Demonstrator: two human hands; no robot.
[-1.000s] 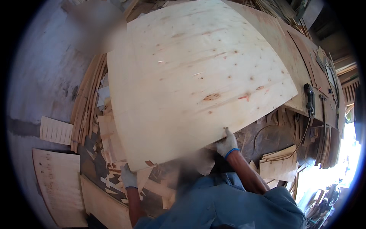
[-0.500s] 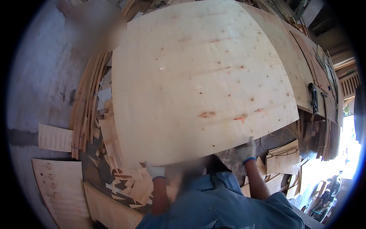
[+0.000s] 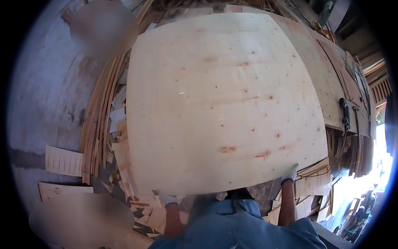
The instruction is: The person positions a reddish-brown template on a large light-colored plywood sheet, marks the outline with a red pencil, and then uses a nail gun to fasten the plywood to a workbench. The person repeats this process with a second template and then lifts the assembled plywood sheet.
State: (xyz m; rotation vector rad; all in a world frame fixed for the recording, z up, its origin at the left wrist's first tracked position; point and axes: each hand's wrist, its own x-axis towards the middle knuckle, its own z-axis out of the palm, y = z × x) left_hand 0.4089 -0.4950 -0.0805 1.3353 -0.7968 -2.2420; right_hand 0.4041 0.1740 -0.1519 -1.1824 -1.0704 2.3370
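Note:
A large pale plywood sheet (image 3: pixel 215 103) with dark knots and a few reddish marks fills the middle of the view. Its near edge lies just in front of my body. At that edge's left end, my gloved left hand (image 3: pixel 167 199) is closed on the sheet, most of its fingers hidden beneath. Farther right along the same edge, my right hand (image 3: pixel 290 174), in a pale glove with a blue cuff, grips the sheet near its right corner. The fingers under the wood are out of sight.
Long wooden strips (image 3: pixel 101 120) lean along the wall at left. Wood offcuts (image 3: pixel 155 220) litter the floor beside my left arm, and stacked boards (image 3: pixel 313 178) lie beyond my right hand. On the workbench (image 3: pixel 327 91) at right rest a black tool (image 3: pixel 344 114) and a hammer (image 3: pixel 356 114).
The plywood sheet has come nearer to me, and its far edge now shows whole. My right hand has shifted right along the edge; my left hand has moved slightly nearer.

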